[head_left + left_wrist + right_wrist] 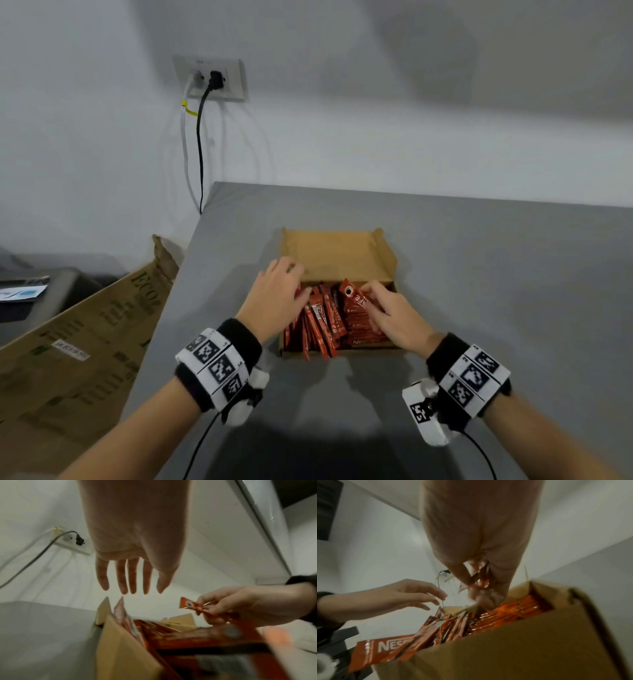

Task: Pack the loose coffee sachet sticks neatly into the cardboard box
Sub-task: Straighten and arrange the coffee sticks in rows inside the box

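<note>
An open cardboard box [337, 253] sits on the grey table, its lid folded back away from me. Several red coffee sachet sticks [323, 322] fill it: a tidy row on the right [513, 615] and a jumbled bunch on the left [436, 626]. My right hand [383, 311] pinches one red sachet [354, 296] just above the box's right half, also seen as the held sachet [190, 605]. My left hand [277, 291] hovers over the box's left wall with straight fingers [126, 576], holding nothing.
The grey table [496, 291] stretches to the right and toward me. A large brown carton [78, 349] leans off the table's left edge. A wall socket [212, 78] with cables hangs behind. Each wrist carries a marker band with a trailing cable.
</note>
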Motion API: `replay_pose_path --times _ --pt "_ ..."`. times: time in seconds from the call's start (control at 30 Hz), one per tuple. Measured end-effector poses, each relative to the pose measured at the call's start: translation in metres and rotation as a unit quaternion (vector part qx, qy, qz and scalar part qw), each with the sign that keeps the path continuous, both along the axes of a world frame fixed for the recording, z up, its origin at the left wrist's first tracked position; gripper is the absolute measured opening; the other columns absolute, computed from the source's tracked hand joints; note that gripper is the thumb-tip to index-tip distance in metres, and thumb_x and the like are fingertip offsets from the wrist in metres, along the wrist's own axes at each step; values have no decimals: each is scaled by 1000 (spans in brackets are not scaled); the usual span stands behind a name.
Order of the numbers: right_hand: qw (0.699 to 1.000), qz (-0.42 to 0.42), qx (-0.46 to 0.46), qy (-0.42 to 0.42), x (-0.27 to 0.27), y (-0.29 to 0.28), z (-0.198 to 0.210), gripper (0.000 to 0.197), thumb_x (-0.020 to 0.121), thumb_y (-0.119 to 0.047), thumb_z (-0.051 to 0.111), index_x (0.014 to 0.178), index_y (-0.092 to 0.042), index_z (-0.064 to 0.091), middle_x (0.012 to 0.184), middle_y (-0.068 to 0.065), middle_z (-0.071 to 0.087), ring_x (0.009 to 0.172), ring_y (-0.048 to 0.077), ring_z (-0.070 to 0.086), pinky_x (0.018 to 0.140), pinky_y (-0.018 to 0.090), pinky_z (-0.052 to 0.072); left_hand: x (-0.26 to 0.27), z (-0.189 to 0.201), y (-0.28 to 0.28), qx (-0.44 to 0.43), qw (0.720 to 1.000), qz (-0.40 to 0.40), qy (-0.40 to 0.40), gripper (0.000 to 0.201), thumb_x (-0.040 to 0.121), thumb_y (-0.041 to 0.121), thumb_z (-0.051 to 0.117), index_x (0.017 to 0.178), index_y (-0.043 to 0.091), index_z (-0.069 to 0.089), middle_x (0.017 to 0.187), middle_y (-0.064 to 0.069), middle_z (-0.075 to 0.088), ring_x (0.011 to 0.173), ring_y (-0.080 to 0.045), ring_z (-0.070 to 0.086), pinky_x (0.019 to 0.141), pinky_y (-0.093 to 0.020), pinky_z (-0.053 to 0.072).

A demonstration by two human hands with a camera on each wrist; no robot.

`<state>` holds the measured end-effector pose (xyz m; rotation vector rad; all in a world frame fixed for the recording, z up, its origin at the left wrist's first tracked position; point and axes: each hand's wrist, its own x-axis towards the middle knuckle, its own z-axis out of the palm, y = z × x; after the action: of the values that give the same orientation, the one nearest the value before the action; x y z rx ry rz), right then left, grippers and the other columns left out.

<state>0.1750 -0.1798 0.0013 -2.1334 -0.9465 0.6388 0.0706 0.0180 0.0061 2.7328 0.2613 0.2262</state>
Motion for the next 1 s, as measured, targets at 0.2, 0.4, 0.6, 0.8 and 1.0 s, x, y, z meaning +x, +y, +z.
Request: replay_pose_path --times 0.2,0.4,0.6,0.8,1.0 --pt "999 -25 27 23 -3 -15 -1 15 88 -14 62 79 -23 53 76 -10 72 77 -6 64 72 10 44 -9 -7 -34 -30 995 -94 8 41 96 28 47 136 18 42 133 4 46 124 -10 40 108 -22 26" --pt "997 3 62 35 -7 -12 4 14 86 -13 64 75 -20 58 73 -10 70 70 -8 62 67 7 42 6 8 -47 -105 989 -105 -23 26 93 21 55 116 12 62 108 0 63 95 -8 56 84 -13 39" --pt "999 21 25 33 6 -19 -1 20 83 -12 67 77 -31 66 77 -14 66 71 -4 61 74 15 49 10 4 -50 -257 965 -50 -2 17 91 14 58 108 13 59 81 3 59 67 -3 59 64 -9 48" --pt "984 -96 140 58 -1 -14 -6 14 85 -3 63 81 -16 60 70 4 68 63 14 67 67 29 55 9 5 -56 -312 950 -14 -20 41 89 31 60 125 17 47 94 8 60 83 -1 59 74 -8 47" --pt "963 -125 210 110 -10 -11 -7 15 85 -3 62 97 -6 54 89 11 69 81 23 70 76 35 57 10 1 -62 -292 956 -34 -10 6 91 12 58 94 8 61 77 1 64 70 -15 65 69 -24 56"
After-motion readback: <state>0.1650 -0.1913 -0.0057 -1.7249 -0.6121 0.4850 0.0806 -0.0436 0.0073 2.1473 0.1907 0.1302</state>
